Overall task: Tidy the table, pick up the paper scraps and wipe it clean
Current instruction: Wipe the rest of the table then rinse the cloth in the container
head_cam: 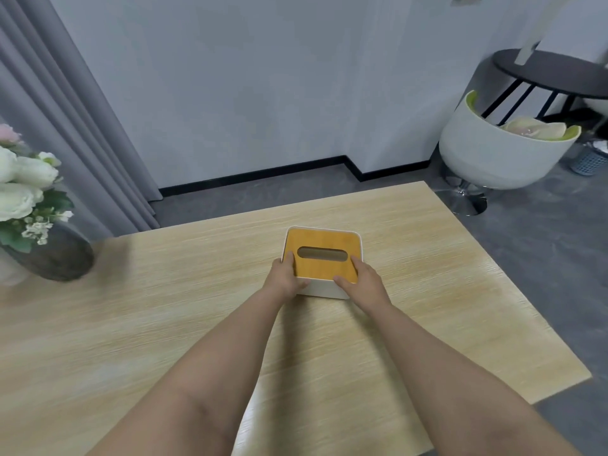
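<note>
The left hand [285, 278] and the right hand [361, 277] both grip the tissue box [324, 262], thumbs on its near side, fingers curled over the wooden lid (no label is readable). The box stands mid-table [131, 324]; a flower vase [59, 255] stands far left.
</note>
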